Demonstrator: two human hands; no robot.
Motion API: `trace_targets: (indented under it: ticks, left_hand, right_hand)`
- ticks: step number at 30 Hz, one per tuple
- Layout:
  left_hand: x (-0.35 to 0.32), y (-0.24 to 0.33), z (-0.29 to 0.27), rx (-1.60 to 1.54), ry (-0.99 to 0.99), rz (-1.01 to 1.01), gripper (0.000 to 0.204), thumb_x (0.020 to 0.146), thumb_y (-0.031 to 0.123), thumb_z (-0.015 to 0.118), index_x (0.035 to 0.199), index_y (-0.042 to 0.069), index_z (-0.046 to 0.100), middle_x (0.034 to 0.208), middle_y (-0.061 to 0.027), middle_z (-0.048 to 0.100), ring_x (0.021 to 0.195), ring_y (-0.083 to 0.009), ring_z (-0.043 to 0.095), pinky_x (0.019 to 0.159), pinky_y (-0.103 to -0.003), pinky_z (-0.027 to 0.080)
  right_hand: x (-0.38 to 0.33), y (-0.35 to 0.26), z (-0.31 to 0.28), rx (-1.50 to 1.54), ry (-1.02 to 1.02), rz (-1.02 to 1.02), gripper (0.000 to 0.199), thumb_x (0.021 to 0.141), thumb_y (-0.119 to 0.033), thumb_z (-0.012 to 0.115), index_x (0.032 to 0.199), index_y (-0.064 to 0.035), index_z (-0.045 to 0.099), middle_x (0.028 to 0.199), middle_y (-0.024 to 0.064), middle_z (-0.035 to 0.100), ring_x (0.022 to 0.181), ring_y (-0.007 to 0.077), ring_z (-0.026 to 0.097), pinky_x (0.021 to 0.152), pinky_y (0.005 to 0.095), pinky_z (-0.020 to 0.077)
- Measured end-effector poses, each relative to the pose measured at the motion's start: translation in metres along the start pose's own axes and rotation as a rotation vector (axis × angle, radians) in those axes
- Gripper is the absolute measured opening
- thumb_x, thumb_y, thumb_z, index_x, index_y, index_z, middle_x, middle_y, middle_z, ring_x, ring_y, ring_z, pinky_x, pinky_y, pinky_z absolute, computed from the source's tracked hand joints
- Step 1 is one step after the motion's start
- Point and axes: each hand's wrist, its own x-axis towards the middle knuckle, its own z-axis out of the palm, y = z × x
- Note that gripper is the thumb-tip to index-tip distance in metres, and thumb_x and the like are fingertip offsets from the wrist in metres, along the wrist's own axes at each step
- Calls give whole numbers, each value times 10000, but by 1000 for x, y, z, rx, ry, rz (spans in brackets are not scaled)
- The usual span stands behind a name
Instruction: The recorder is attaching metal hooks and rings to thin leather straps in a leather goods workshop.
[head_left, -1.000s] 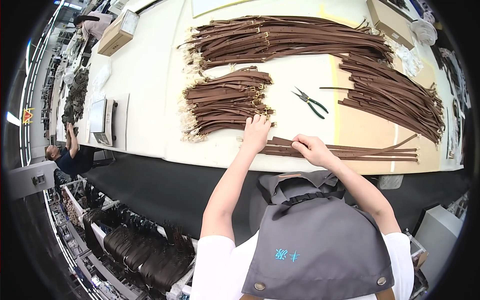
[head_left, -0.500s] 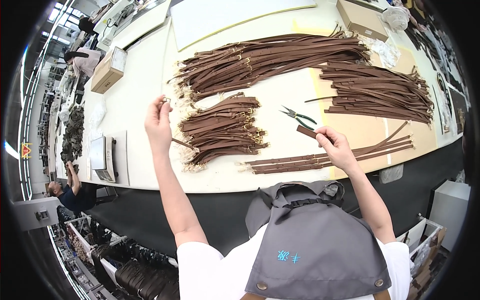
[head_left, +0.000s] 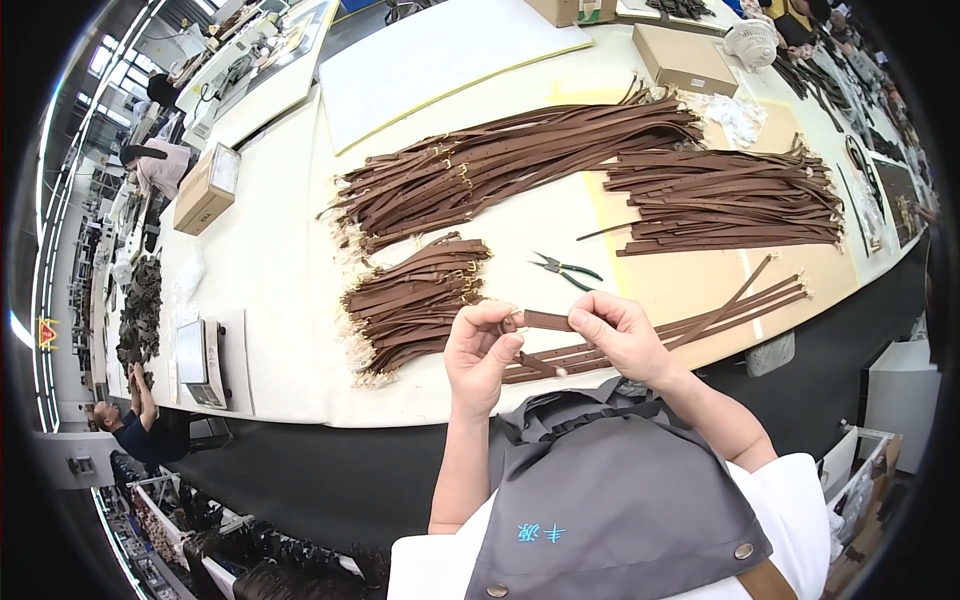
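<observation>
Worn on the person's head as the left of a pair, the fisheye looks down and forward over the table (head_left: 285, 330), close above the grey apron (head_left: 620, 510) at six o'clock and farther from the left hand (head_left: 478, 358) and right hand (head_left: 628, 342). Its wide field (dark and rounded at the rim) reaches a distant cardboard box (head_left: 206, 192) at ten o'clock.

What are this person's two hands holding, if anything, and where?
The right hand pinches a flat, brown, leather-like strap near one end, between thumb and fingers. The left hand holds a small piece at its fingertips, too small to identify.
</observation>
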Motion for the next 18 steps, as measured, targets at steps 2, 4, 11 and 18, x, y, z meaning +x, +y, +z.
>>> trace_targets:
  ticks: [2, 4, 11, 18]
  left_hand:
    - [-1, -6, 3, -120, 40, 11, 282, 949, 1, 721, 1196, 18, 586, 1151, -93, 628, 1002, -126, 608, 842, -249, 536]
    - [2, -6, 11, -149, 14, 26, 284, 950, 2, 719, 1196, 19, 579, 1156, -101, 609, 983, -127, 602, 824, -245, 542]
    - [1, -6, 36, -196, 6, 35, 296, 948, 53, 732, 1189, 20, 565, 1187, -121, 541, 924, -125, 588, 773, -244, 554]
    - [-2, -5, 34, -268, -52, 15, 300, 936, 60, 745, 1183, 20, 581, 1161, -125, 549, 883, -125, 571, 731, -235, 522]
  right_hand:
    - [-3, -2, -8, 10, 9, 4, 223, 1058, -245, 640, 977, -37, 654, 796, -88, 534, 711, 8, 460, 633, 198, 404]
    - [-5, -5, -12, 23, 16, 10, 223, 1058, -244, 639, 979, -36, 654, 796, -91, 532, 710, 8, 457, 632, 198, 402]
    - [-9, -11, -13, 131, -125, 39, 207, 1072, -253, 612, 983, -69, 640, 817, -98, 517, 720, 5, 427, 641, 188, 364]
    - [-6, 2, -7, 246, -174, 36, 202, 1083, -246, 588, 980, -76, 625, 847, -90, 524, 750, 16, 435, 670, 192, 371]
